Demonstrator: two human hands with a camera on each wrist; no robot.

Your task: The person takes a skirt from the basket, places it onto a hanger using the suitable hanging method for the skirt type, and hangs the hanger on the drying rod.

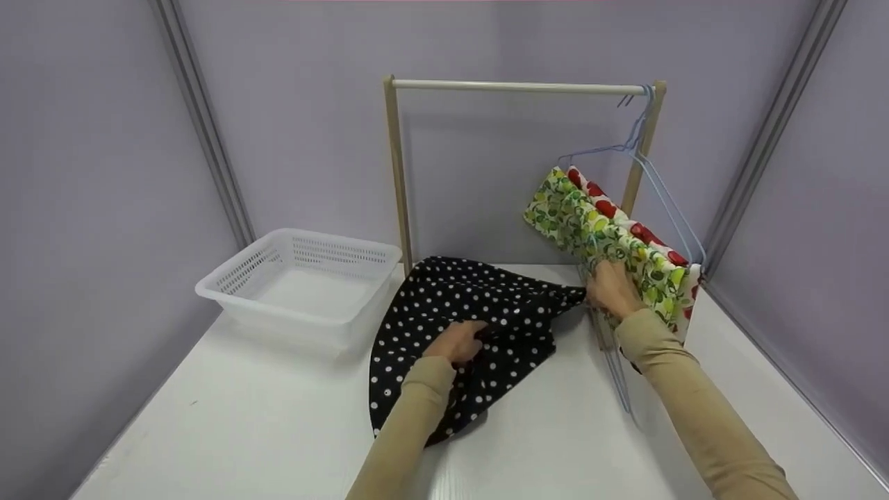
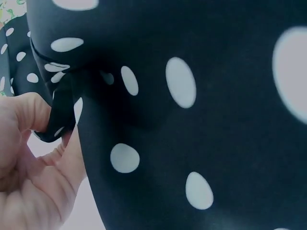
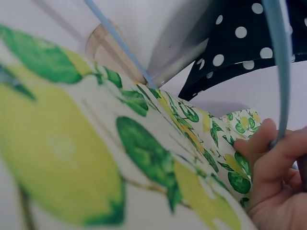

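Black cloth with white polka dots is partly raised off the white table in the head view. My left hand pinches a fold of it between thumb and fingers, as the left wrist view shows. To the right, my right hand grips a thin blue wire hanger, whose lower part slants down toward the table. The dotted cloth's right tip lies close beside that hand; whether they touch I cannot tell. Just behind the right hand hangs a lemon-print cloth, with a red-print cloth behind it.
A wooden rack with a white rod stands at the back. Blue hangers carrying the printed cloths hang at its right end. A white perforated basket sits at the left on the table. Grey panels enclose the table.
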